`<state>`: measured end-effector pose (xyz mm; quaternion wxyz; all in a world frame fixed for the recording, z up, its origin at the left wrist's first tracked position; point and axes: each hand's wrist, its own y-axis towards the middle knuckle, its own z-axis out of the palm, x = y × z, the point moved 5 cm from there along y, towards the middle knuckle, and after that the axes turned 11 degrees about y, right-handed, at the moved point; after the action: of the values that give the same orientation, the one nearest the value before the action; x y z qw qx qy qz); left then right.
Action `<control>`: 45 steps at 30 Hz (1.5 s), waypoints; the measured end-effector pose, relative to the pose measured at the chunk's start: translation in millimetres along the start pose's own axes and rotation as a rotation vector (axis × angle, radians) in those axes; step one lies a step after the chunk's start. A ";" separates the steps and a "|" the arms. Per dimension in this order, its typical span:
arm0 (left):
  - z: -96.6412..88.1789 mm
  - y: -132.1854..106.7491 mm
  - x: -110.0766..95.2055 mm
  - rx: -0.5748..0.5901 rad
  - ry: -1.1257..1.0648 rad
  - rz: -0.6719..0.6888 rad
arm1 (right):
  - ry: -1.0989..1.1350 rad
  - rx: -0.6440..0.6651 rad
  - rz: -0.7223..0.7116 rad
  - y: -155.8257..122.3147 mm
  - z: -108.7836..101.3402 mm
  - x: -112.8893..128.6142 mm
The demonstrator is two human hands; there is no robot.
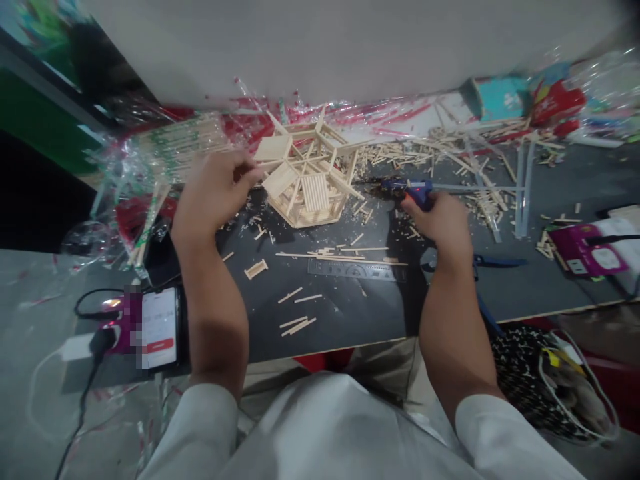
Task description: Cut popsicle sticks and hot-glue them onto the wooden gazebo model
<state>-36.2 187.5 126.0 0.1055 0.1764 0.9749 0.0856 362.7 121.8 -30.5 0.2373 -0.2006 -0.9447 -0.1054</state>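
A stick model point(314, 191) stood on the tabletop point(370, 320) between two hands, with a glue gun held at its right.
The left hand point(217, 190) was at the model's left edge, thumb and forefinger narrowed together, though whether they pinched a stick I could not tell; the right hand point(443, 223) was wrapped around the blue glue gun point(421, 193), its nozzle pointing toward the model. The model had six sides, an open frame and a few flat roof panels. Nearer the person, a ruler point(350, 269) lay with thin sticks along its far edge, and a small stick piece point(257, 269) lay to its left. A phone point(161, 327) rested beside a purple power strip point(120, 327) at the near left.
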 end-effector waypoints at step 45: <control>7.5 -2.9 31.6 0.291 0.086 -0.073 | 0.199 -0.045 -0.587 3.9 -81.0 171.6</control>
<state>-64.4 197.2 112.6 0.0401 0.1504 0.9864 -0.0533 258.8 157.9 124.2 0.2833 0.0870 -0.9319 -0.2092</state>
